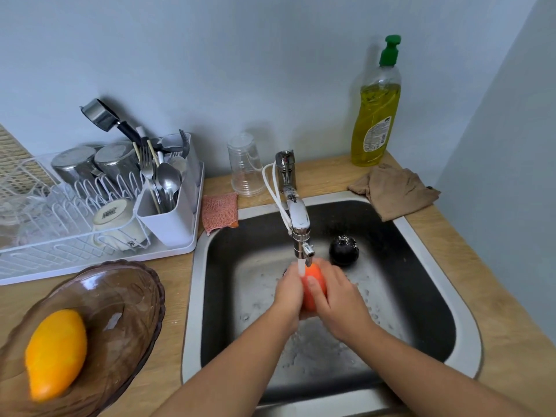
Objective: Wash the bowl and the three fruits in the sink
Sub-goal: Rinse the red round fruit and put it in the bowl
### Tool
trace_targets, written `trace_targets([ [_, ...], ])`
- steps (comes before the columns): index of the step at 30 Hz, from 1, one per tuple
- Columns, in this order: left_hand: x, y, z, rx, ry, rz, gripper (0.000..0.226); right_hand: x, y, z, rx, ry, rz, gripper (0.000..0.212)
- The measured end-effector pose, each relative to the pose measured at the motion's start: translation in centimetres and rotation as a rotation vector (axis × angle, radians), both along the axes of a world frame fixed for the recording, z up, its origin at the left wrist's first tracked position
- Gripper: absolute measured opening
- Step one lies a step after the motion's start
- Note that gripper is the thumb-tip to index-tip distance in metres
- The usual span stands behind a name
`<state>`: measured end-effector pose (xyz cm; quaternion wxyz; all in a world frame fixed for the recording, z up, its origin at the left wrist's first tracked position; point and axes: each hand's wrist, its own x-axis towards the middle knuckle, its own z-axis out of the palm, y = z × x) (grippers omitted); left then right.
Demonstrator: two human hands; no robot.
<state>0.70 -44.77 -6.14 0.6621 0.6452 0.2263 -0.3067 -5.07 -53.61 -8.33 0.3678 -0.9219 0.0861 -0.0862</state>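
Observation:
Both hands hold an orange-red fruit (314,285) under the running tap (299,218), over the steel sink (195,296). My left hand (290,291) wraps its left side and my right hand (334,296) covers its right side, thumb across the front. A dark purple fruit (344,249) lies on the sink floor behind my hands, to the right of the spout. On the counter at the left stands a brown glass bowl (120,296) with a yellow-orange fruit (55,353) inside it.
A white dish rack (99,206) with cups and cutlery fills the back left. A pink scrub pad (219,212) lies at the sink's back left corner, a clear plastic cup (245,165) behind it. A dish soap bottle (377,112) and brown cloth (394,191) sit at the back right.

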Motion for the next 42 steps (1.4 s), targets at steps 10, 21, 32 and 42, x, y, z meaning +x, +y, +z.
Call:
trace_targets([
  [10,-1.7,1.7,0.2,0.084,-0.450,-0.165,0.020,1.2,0.1,-0.2,0.502,0.063,-0.092,0.033],
  [21,-1.7,4.3,-2.5,0.004,-0.453,-0.348,0.054,2.6,-0.9,0.3,0.521,0.362,-0.084,0.022],
  [32,-1.8,5.0,-2.7,0.055,-0.546,-0.341,0.059,3.3,-1.0,1.9,0.639,0.441,-0.029,0.018],
  [42,-0.5,4.1,-0.7,0.217,-0.295,-0.399,0.051,0.8,-0.5,-0.1,0.019,-0.077,0.151,0.046],
])
